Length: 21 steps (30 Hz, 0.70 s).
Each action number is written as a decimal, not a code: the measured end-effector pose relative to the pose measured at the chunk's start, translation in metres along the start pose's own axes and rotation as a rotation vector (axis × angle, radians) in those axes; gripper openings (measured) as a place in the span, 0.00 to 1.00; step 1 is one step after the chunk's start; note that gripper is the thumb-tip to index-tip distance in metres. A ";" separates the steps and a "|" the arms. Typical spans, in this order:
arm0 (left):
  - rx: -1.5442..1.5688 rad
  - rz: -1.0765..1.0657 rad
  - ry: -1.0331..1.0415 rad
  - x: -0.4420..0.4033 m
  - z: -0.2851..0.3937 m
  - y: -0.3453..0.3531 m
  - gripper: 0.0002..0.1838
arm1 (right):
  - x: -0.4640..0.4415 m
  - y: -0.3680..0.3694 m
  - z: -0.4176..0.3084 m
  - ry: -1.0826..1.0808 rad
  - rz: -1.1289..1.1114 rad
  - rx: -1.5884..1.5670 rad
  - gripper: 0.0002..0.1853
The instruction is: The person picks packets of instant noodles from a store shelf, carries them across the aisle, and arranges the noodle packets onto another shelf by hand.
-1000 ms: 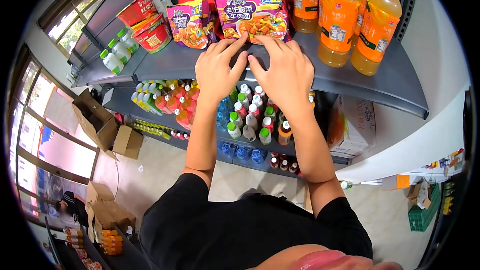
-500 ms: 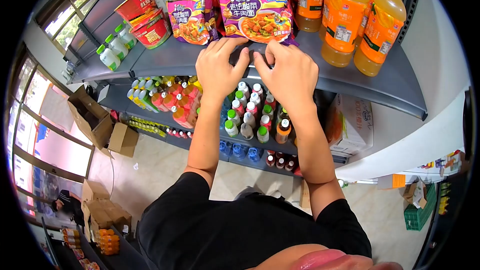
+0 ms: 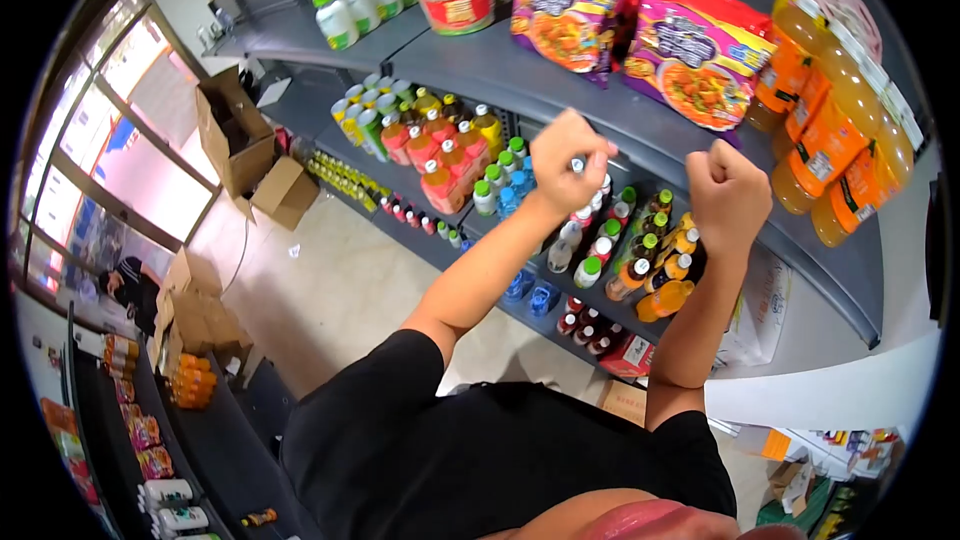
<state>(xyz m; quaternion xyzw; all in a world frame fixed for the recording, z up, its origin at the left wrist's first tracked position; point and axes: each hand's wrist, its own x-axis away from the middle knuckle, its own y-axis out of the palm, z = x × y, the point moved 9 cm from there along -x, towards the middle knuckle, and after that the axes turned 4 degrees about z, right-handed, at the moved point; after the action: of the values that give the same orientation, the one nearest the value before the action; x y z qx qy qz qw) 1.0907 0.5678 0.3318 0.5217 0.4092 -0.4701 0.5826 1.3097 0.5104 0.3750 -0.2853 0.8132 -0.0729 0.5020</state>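
My left hand (image 3: 572, 162) is curled closed in front of the upper shelf's edge, with nothing visible in it. To its right, my right hand (image 3: 728, 195) forms a fist near the same edge, below a purple noodle packet (image 3: 693, 65). Another noodle packet (image 3: 568, 15) stands to the left on the upper shelf (image 3: 440, 60). Orange-labelled juice bottles (image 3: 822, 150) stand at the right end. Beneath my hands, the lower shelf holds rows of small bottles (image 3: 590, 270).
Red noodle tubs (image 3: 455, 0) and green-capped white bottles (image 3: 335, 20) stand farther left. Open cardboard boxes (image 3: 285, 193) lie on the floor. A person in dark clothes (image 3: 135, 290) is at far left, near more boxes (image 3: 200, 315). Another stocked shelf (image 3: 215, 430) is at lower left.
Both hands have drawn back from the shelf edge by the noodle packets and closed. The view has turned, so the shelf appears tilted and more of the left side shows.
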 end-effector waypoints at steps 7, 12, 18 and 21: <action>-0.055 -1.068 -0.842 0.326 0.010 -0.129 0.07 | 0.000 0.006 0.007 0.026 0.044 0.046 0.20; -0.513 -2.130 -1.590 0.682 0.174 -0.530 0.27 | 0.005 0.011 0.029 -0.130 0.025 -0.094 0.20; -1.481 -0.543 -2.297 0.592 0.386 -0.815 0.22 | 0.097 -0.004 0.067 -0.341 0.931 -0.140 0.20; -1.690 0.133 -2.118 0.557 0.431 -0.832 0.19 | 0.187 0.120 -0.002 0.030 0.611 -0.606 0.24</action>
<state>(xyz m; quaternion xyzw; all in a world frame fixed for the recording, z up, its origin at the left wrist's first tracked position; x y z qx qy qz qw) 0.3981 0.0619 -0.3409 -0.5827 -0.0961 -0.2210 0.7762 1.1991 0.5086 0.1826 -0.1647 0.8521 0.3174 0.3822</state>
